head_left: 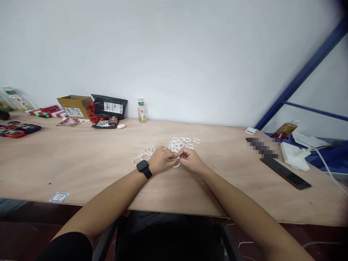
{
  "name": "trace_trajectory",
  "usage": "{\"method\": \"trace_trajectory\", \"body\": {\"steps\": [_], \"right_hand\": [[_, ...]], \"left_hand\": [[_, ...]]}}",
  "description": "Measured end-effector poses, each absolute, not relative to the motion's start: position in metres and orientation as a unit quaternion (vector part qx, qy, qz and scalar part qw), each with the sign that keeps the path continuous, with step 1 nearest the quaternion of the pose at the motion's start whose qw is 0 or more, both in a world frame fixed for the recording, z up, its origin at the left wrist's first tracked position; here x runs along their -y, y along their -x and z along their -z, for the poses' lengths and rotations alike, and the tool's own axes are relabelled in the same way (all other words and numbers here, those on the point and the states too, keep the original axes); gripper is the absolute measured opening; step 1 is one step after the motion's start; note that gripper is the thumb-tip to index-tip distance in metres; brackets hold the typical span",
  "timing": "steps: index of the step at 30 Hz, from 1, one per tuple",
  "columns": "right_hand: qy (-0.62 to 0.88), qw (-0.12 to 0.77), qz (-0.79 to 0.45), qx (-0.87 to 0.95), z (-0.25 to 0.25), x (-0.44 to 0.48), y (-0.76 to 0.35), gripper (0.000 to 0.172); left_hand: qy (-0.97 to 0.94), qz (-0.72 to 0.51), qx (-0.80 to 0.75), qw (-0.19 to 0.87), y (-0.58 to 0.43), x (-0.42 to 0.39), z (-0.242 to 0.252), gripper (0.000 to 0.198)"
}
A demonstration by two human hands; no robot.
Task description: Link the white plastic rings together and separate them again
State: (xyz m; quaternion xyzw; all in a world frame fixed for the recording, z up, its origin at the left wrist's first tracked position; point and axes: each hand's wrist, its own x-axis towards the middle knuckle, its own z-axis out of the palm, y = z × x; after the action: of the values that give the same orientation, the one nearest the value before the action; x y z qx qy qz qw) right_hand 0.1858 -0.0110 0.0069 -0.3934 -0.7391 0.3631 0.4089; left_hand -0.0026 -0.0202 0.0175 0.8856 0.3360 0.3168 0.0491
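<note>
A small white ring [176,165] is pinched between my two hands over the middle of the table. My left hand [163,160], with a black watch on its wrist, has its fingertips closed on the ring's left side. From the right, my right hand [190,159] grips the ring near its top with thumb and finger. Just beyond the hands lies a pile of white rings [176,144]. More white rings [137,160], some seemingly linked, lie left of my left hand, partly hidden by it.
Along the wall stand a bottle [141,111], a black package [110,106] and an open cardboard box [74,107]. At the right lie a dark phone [285,173] and a white power strip [294,156]. A numbered label [59,197] is near the front edge.
</note>
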Motion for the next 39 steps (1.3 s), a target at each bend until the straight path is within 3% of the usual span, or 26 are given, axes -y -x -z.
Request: {"method": "trace_trajectory", "body": {"steps": [17, 22, 35, 39], "right_hand": [[0.387, 0.384, -0.252, 0.800, -0.013, 0.016, -0.179, 0.016], [0.427, 0.356, -0.211, 0.804, -0.011, 0.002, -0.199, 0.043], [0.467, 0.228, -0.106, 0.848, 0.007, -0.013, -0.209, 0.023], [0.453, 0.222, -0.089, 0.859, 0.007, -0.011, -0.206, 0.017]], "left_hand": [[-0.870, -0.312, -0.372, 0.082, 0.002, 0.018, -0.018, 0.016], [-0.865, -0.270, -0.412, 0.097, 0.015, 0.007, -0.014, 0.019], [-0.879, -0.187, -0.422, 0.121, 0.013, 0.009, -0.008, 0.013], [-0.873, -0.213, -0.423, 0.119, 0.011, 0.014, -0.013, 0.025]]}}
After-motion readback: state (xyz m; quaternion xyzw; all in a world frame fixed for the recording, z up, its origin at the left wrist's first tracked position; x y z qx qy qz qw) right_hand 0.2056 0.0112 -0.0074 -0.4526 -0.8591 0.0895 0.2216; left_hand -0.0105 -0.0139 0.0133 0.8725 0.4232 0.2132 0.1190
